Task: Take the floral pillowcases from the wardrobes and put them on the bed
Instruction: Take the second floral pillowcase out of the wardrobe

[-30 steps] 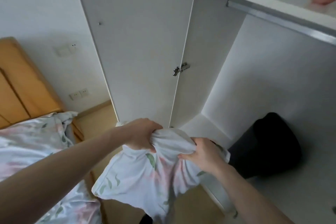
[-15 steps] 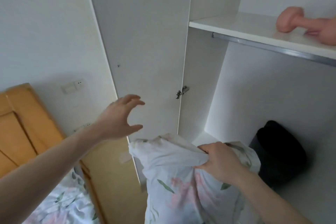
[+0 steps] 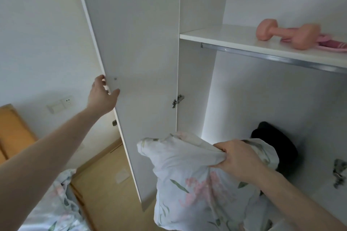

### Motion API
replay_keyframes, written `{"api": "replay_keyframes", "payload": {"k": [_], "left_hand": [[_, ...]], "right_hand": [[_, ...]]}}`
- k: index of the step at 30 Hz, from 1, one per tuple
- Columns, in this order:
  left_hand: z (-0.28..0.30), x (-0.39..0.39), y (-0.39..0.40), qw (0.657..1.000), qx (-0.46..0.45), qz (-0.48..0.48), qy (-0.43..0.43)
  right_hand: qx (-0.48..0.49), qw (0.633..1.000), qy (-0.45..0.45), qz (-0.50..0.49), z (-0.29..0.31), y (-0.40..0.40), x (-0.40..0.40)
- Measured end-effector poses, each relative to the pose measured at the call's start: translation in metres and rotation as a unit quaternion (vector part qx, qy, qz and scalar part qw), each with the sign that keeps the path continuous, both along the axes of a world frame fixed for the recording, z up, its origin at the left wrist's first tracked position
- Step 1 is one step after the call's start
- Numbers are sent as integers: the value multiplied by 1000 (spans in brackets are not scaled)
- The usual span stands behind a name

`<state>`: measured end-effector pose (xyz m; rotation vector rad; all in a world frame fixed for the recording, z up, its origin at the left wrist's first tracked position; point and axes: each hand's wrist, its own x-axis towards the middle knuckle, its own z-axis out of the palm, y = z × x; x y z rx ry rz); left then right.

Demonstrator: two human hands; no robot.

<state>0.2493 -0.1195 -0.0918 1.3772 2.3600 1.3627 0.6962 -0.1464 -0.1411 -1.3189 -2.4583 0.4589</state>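
A white floral pillowcase point(image 3: 189, 185) with pink flowers and green leaves hangs bunched in front of the open wardrobe, and my right hand point(image 3: 238, 157) is shut on its top edge. My left hand point(image 3: 102, 95) reaches up and left to the free edge of the open white wardrobe door point(image 3: 135, 62), fingers curled round the edge and thumb on the inner face. The bed point(image 3: 56, 210), with floral bedding, lies at the lower left.
A pink dumbbell point(image 3: 285, 33) and a pink cloth point(image 3: 330, 43) lie on the wardrobe shelf point(image 3: 216, 37) above a metal rail. A black bag point(image 3: 276, 144) sits on the wardrobe floor. A wooden headboard point(image 3: 13, 133) stands at the left, wall sockets point(image 3: 60, 104) above it.
My left hand let go of the pillowcase and rose to the door's edge. My right hand keeps hold of the pillowcase. The view tilted upward, showing the shelf.
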Motion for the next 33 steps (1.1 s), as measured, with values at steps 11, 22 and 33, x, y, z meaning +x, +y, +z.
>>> {"api": "replay_keyframes", "payload": {"k": [11, 22, 33], "left_hand": [[-3, 69, -23, 996, 13, -14, 84], [8, 192, -4, 966, -38, -135, 218], [32, 314, 68, 912, -107, -243, 313]], "right_hand": [[-25, 1000, -7, 17, 9, -28, 15], [-16, 1000, -14, 13, 21, -43, 57], [13, 1000, -18, 2, 35, -36, 92]]}}
